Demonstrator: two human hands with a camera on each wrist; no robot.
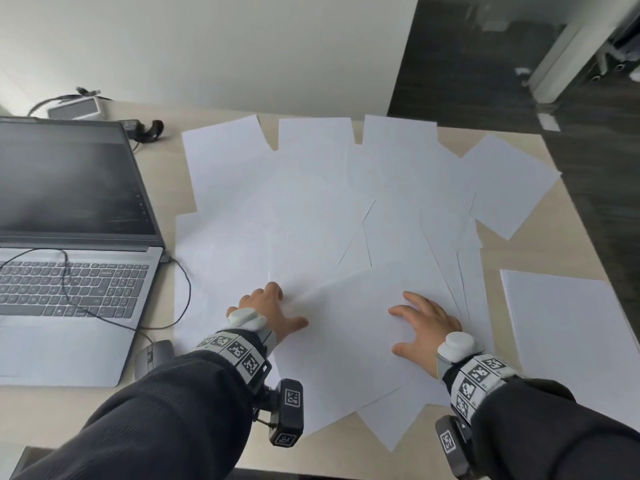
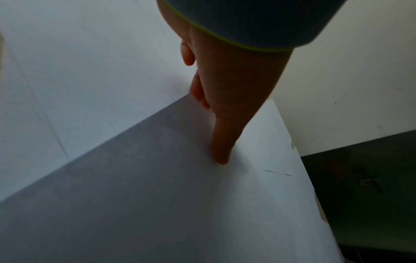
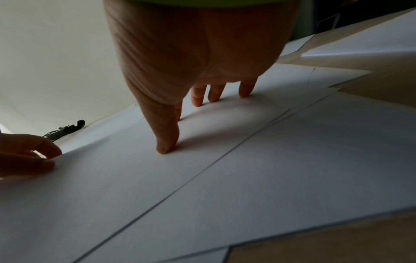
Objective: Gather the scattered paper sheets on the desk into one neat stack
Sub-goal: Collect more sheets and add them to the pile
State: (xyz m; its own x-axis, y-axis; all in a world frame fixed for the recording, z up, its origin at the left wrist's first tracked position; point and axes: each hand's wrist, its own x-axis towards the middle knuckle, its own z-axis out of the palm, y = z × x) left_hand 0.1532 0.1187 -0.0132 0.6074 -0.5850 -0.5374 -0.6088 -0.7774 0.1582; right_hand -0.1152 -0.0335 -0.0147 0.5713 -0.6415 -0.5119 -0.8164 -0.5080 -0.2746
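Observation:
Several white paper sheets (image 1: pixel 311 202) lie fanned and overlapping across the desk (image 1: pixel 86 410). The nearest top sheet (image 1: pixel 346 348) lies slanted in front of me. My left hand (image 1: pixel 280 310) pinches that sheet's left edge, thumb on top and fingers tucked beneath; the left wrist view shows the hand (image 2: pixel 216 106) with the thumb pressing the sheet (image 2: pixel 157 195). My right hand (image 1: pixel 415 323) rests on the same sheet with fingers spread. In the right wrist view its fingertips (image 3: pixel 165 149) press the paper (image 3: pixel 135 178), with the left hand (image 3: pixel 33 156) at the sheet's edge.
An open laptop (image 1: pixel 69 237) fills the left of the desk, with a mouse (image 1: pixel 152 358) and a black cable (image 1: pixel 187 289) beside the papers. A separate squared pile of paper (image 1: pixel 568 330) lies at the right edge. Dark floor (image 1: pixel 588 168) lies beyond the desk's right side.

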